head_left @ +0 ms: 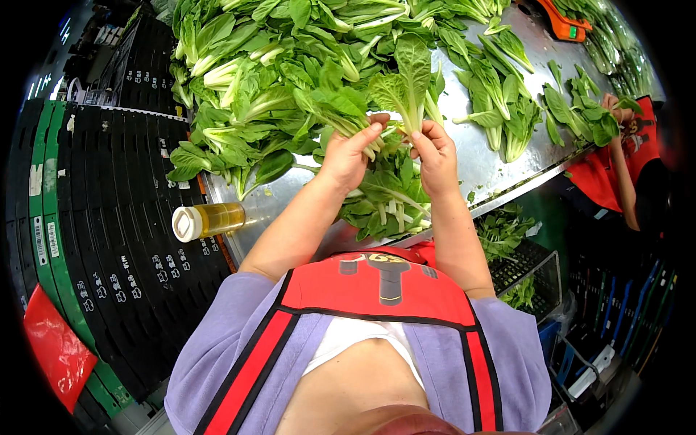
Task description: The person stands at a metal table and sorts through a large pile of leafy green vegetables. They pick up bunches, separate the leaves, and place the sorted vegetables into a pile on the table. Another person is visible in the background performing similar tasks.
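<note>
Worked two-handed over the metal desk (462, 154), beside a big heap of greens (250, 101).
Clamped fingers of the left hand (353, 148) on a leafy bunch (331, 105); pinched those of the right hand (436, 156) on a pale-stemmed plant (408, 80) just beside it. Held both above a smaller pile (384, 203) at the desk's near edge.

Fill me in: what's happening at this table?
The left hand holds a bunch of leafy greens; the right hand pinches a pale leafy stalk close beside it. A big pile of greens lies beyond them on the metal table, with a bottle of yellow liquid at left. At right, a co-worker's hand is by more greens.
</note>
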Demonstrator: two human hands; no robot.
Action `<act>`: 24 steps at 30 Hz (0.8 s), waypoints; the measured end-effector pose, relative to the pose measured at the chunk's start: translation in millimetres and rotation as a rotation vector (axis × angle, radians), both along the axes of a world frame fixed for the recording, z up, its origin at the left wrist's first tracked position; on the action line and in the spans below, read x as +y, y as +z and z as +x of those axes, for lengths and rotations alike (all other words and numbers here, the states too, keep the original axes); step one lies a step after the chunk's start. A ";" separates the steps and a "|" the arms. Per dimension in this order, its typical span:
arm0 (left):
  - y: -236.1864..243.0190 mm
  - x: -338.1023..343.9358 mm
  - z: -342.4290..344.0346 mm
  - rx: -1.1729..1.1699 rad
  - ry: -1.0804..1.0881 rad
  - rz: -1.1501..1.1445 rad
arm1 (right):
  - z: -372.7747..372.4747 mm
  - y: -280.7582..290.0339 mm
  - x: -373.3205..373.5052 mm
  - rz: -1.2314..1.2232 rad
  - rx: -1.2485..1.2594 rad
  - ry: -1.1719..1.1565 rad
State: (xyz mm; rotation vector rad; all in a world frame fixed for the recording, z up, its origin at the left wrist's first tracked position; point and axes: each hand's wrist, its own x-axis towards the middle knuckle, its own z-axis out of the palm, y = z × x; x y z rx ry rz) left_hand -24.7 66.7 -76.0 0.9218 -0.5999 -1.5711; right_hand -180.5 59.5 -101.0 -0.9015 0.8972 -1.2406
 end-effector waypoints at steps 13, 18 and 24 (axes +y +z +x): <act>-10.8 -3.3 4.7 0.118 0.025 0.023 | 9.7 2.3 6.4 0.166 -0.046 0.350; -14.2 -9.1 10.7 0.215 0.108 0.124 | 8.5 -8.7 4.6 0.156 0.083 0.220; -11.3 -4.4 2.5 0.160 0.099 0.058 | 31.5 2.6 1.6 0.018 0.152 0.130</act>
